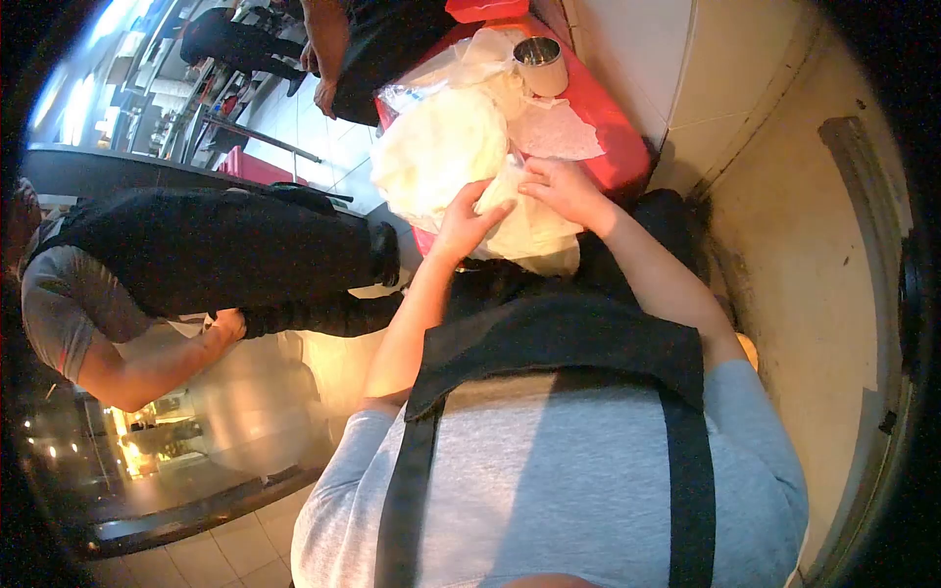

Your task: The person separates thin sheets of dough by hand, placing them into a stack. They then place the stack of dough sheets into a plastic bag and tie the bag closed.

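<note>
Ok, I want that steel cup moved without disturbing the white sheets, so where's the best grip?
Probably the round side wall of the steel cup, just below the rim, coming in from the tiled-wall side. It stands upright with its mouth open. The white sheets crowd its near side, while the red table looks bare beside it.

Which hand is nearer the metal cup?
Right. The right hand pinches the white bag below the metal cup; the left hand grips the bag further down and left.
</note>
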Demonstrator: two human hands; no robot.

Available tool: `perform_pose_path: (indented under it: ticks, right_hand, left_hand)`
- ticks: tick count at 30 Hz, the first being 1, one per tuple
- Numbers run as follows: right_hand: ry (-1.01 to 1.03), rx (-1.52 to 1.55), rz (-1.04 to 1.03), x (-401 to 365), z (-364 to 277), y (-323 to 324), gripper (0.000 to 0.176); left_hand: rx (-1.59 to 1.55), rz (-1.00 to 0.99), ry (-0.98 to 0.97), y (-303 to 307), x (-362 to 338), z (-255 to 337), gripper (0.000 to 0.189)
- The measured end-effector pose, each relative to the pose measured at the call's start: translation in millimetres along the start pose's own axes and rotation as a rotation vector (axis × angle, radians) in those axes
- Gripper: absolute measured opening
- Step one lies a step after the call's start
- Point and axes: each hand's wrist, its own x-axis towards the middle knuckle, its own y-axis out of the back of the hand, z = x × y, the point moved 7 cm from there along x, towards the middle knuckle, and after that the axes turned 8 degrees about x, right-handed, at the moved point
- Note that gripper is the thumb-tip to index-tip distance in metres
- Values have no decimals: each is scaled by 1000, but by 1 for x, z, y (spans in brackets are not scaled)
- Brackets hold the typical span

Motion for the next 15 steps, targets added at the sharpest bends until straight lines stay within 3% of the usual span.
perform_pose_path:
  ticks: [2, 5, 7, 9, 10, 13, 15]
  right_hand:
    - [-10, -138, 118, 1, -1, -1, 17]
    - [98, -200, 381, -5, 0, 32, 22]
    - [167, -222, 577, -8, 22, 69, 25]
    - [-13, -219, 486, -10, 35, 90, 25]
    - [-101, -217, 440, -10, 40, 98, 26]
    - [-183, -237, 479, -16, 35, 109, 27]
    - [-114, -237, 482, -18, 49, 120, 28]
  left_hand:
    - [117, 2, 104, 2, 5, 19, 30]
    - [257, 277, 5, 26, 7, 17, 29]
    - [208, 378, 80, 53, -3, 24, 26]
    - [-34, 394, 36, 64, 1, -2, 28]
    - [19, 414, 42, 70, -1, -13, 29]
    - [100, 479, 56, 90, -9, -31, 32]
    - [41, 526, 62, 105, -13, -48, 34]
